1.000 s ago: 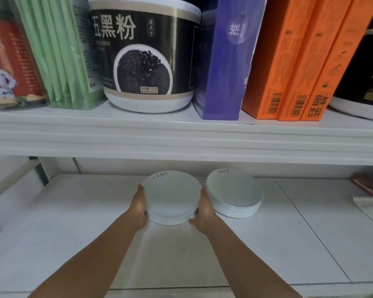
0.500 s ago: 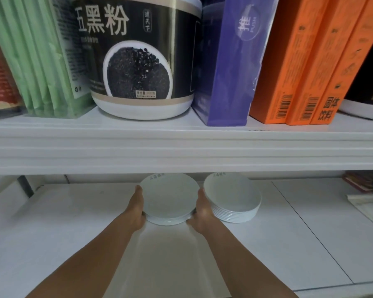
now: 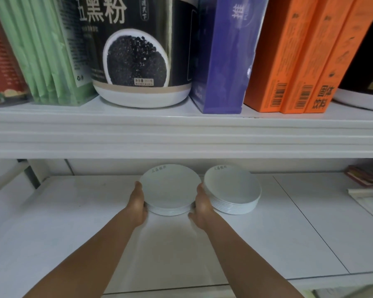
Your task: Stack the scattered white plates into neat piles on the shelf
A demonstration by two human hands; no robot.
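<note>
A white upper shelf board spans the view. On it, from 9 to 3 o'clock: green packets, a black powder tub, a purple box, 3 orange cartons. Behind, a white wall. Light is soft and even.
</note>
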